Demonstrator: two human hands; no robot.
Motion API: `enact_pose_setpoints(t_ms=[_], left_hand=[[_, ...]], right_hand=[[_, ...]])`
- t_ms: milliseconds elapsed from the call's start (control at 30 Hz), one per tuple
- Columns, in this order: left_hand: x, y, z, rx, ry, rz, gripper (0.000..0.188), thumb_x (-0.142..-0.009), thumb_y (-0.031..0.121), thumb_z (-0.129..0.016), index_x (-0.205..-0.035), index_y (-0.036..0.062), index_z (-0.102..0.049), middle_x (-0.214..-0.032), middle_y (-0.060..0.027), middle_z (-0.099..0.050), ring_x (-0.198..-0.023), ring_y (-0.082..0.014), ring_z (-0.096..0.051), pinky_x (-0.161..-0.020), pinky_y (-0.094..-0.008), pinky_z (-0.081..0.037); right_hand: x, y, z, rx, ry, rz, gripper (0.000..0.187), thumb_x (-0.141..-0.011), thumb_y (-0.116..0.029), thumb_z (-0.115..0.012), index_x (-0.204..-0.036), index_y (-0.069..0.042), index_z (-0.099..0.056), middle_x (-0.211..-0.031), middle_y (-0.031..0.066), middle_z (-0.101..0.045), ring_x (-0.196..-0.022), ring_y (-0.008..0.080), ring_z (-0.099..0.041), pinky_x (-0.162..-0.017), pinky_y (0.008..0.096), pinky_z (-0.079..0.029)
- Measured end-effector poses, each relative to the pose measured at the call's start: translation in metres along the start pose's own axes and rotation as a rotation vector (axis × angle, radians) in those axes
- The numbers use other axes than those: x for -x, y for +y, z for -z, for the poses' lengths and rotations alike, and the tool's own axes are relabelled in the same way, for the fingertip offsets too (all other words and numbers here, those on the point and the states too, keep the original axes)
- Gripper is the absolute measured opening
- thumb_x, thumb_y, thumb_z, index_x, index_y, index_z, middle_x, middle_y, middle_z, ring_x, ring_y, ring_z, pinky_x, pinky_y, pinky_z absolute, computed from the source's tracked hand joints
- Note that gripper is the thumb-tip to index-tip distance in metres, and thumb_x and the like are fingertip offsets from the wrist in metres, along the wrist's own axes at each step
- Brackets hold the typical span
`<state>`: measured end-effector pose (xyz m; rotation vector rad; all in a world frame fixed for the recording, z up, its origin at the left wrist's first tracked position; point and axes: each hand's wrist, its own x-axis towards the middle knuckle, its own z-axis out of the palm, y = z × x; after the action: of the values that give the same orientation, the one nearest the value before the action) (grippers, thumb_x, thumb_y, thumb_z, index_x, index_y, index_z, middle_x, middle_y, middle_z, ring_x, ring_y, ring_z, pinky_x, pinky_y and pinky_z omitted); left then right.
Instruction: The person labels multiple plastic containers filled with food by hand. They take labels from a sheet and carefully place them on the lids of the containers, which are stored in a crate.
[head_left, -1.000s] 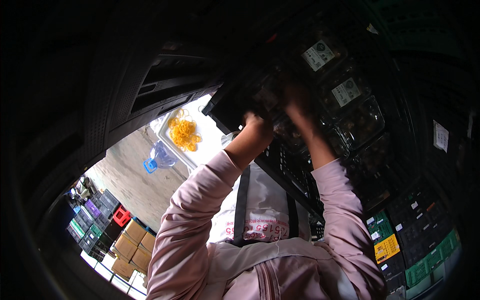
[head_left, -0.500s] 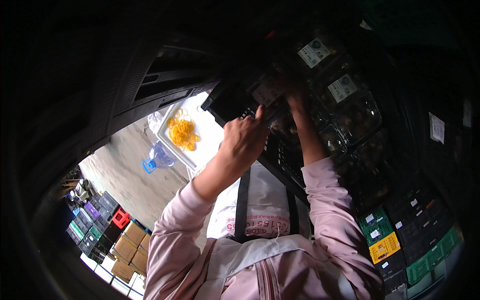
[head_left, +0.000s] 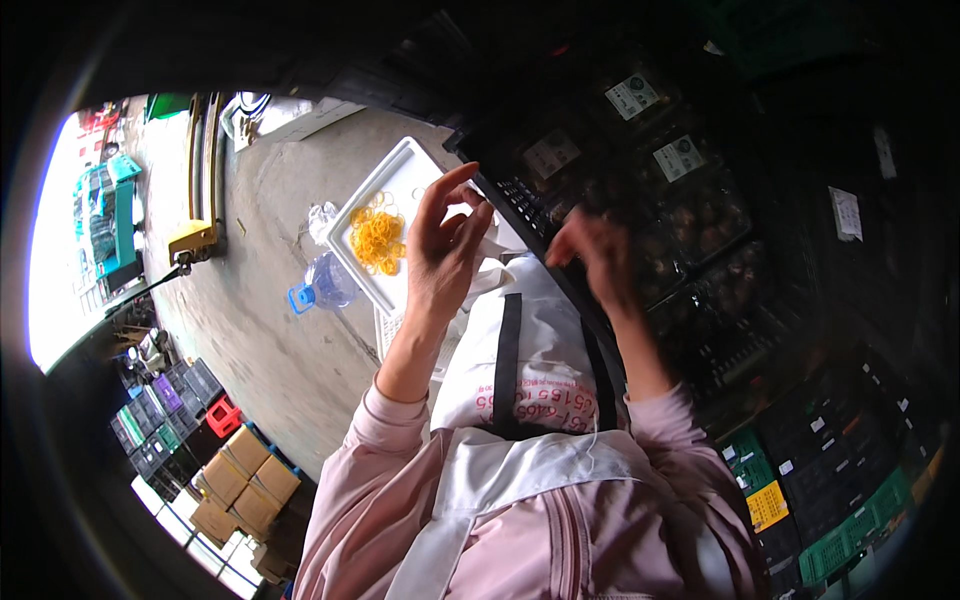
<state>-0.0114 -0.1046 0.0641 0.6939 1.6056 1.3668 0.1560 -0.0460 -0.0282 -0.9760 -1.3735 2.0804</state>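
My left hand (head_left: 440,250) is raised beside the near left edge of a black plastic crate (head_left: 530,210), over a white tray (head_left: 368,188). Its fingers are bent but apart, and I see nothing in them. A heap of yellow rubber bands (head_left: 375,242) lies in that tray. Over the crate's near rim hovers my right hand (head_left: 600,255), curled and smeared by motion; whether it holds anything is unclear. Inside the crate sit clear lidded plastic boxes (head_left: 705,222) of dark, roundish produce, several with white labels (head_left: 679,158). Deep shadow hides much of the crate.
A clear plastic jug (head_left: 332,280) with a blue top and crumpled clear plastic (head_left: 322,218) lie left of the tray. Cardboard boxes (head_left: 240,475) and a red stool-like item (head_left: 223,415) stand lower left. Stacked crates, including a yellow one (head_left: 768,507), fill the lower right.
Both hands have drawn back from the labelled box in the crate; the left moved left, the right nearer to me. The view has shifted, showing more floor and the bright opening at left.
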Motion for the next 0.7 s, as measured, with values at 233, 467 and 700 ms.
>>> enact_pose_setpoints(t_ms=[233,467,700], left_hand=[[0.037,-0.001,-0.013,0.082,-0.036,-0.091,0.052,-0.077,0.012,-0.062,-0.122,0.0090,-0.037,-0.106,-0.0052,-0.043,-0.084,-0.0109,-0.048,-0.067,-0.0206,-0.044],[0.116,-0.064,0.001,0.041,-0.123,0.013,0.048,-0.076,0.008,-0.063,-0.116,0.0024,-0.038,-0.095,-0.0083,-0.055,-0.075,-0.0128,-0.056,-0.066,-0.0234,-0.048],[0.180,-0.043,0.035,-0.108,-0.210,0.317,0.016,-0.076,0.009,-0.062,-0.088,-0.0016,-0.059,-0.072,-0.0006,-0.061,-0.052,-0.0013,-0.047,-0.042,-0.0166,-0.035]], right_hand=[[0.054,-0.006,-0.052,0.242,-0.069,0.305,0.034,-0.068,-0.021,-0.071,-0.092,-0.001,-0.056,-0.083,0.0046,-0.058,-0.073,0.0116,-0.054,-0.068,0.0223,-0.043],[0.080,-0.020,-0.061,-0.459,0.060,-0.031,0.029,-0.069,-0.011,-0.070,-0.092,-0.002,-0.056,-0.082,0.0032,-0.060,-0.076,0.0086,-0.054,-0.067,0.0220,-0.044],[0.061,0.013,-0.068,-0.720,0.130,-0.308,0.022,-0.071,0.003,-0.062,-0.088,-0.003,-0.052,-0.081,0.0105,-0.061,-0.071,0.0163,-0.061,-0.063,0.0229,-0.051]])
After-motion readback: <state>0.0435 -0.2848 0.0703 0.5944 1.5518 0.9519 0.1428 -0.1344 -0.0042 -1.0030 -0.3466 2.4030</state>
